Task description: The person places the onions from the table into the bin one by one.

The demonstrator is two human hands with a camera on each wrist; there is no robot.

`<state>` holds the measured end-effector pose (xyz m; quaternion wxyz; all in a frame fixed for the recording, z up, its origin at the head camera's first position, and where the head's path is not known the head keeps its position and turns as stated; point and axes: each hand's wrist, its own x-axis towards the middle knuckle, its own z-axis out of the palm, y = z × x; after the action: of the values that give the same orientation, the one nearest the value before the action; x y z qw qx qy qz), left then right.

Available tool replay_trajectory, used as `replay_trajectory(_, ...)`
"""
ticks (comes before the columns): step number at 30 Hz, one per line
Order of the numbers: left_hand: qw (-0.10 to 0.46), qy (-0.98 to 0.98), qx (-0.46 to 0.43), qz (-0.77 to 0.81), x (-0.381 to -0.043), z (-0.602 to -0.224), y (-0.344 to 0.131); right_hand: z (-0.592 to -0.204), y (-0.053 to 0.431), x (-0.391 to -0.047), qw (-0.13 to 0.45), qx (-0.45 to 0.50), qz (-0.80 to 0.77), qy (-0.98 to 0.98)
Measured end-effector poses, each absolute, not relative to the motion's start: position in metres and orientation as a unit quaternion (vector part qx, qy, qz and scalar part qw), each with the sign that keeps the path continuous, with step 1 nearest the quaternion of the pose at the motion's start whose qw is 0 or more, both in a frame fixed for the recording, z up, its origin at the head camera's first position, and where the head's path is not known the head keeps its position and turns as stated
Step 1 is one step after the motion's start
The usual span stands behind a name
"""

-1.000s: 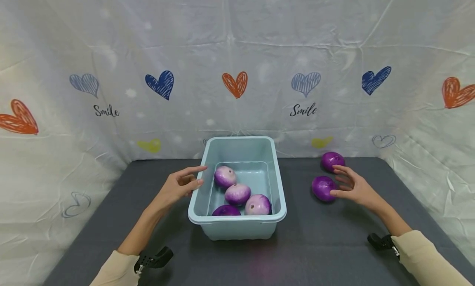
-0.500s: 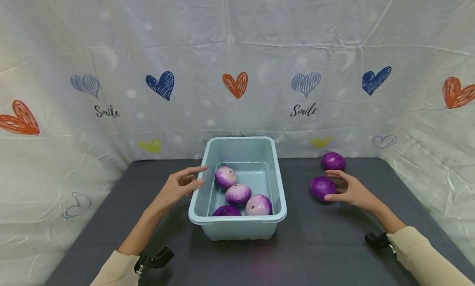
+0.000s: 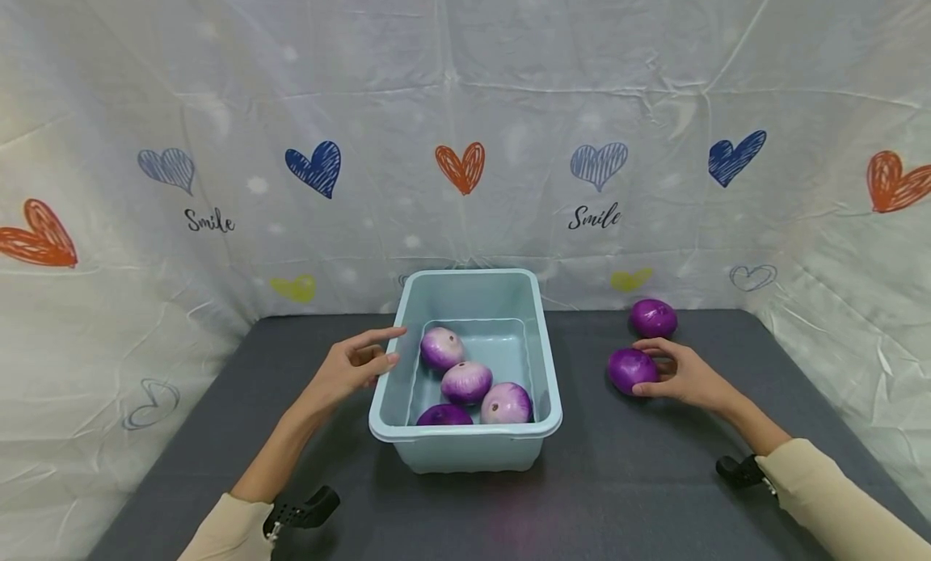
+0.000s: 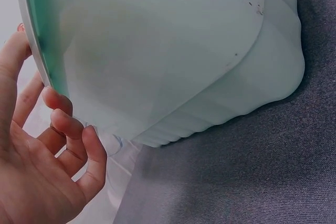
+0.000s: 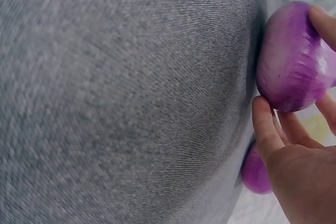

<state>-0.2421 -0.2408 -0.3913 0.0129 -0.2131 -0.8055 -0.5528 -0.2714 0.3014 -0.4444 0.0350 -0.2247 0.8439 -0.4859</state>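
A light-blue plastic bin [image 3: 465,452] stands mid-table with several purple onions inside, among them a pale-topped onion [image 3: 466,381]. My left hand [image 3: 349,364] holds its left rim, thumb and index finger over the edge, the other fingers curled against the outer wall [image 4: 157,51]. On the right, my right hand [image 3: 689,377] grips a purple onion [image 3: 631,371] that rests on the cloth. In the right wrist view its thumb and fingers lie around the onion [image 5: 291,61]. Just behind sits another purple onion [image 3: 654,318], apart from the hand.
Dark grey cloth [image 3: 604,496] covers the table. At the back hangs a pale curtain [image 3: 393,124] printed with hearts, close behind the bin and the far onion. Black straps [image 3: 301,508] circle both wrists.
My right hand has moved left and slightly toward me, from beside the two loose onions onto the nearer one, closing its fingers around it. The left hand and bin have stayed put.
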Motion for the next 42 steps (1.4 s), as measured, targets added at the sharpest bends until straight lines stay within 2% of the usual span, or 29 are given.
replay_trajectory(10,0.013,-0.799,-0.216,-0.561,-0.242,-0.391,-0.242,-0.443,0.304,-0.267,0.013,-0.212,-0.485,0.849)
replay_trajectory(16,0.012,-0.795,-0.221,-0.564,-0.241,-0.39,-0.239,-0.439,0.31,-0.264,0.008,-0.194,-0.55,0.812)
replay_trajectory(22,0.017,-0.799,-0.219,-0.56,-0.241,-0.39,-0.239,-0.428,0.308,-0.259,-0.002,-0.212,-0.603,0.769)
replay_trajectory(42,0.017,-0.808,-0.201,-0.553,-0.241,-0.391,-0.24,-0.384,0.276,-0.276,-0.006,-0.229,-0.619,0.751)
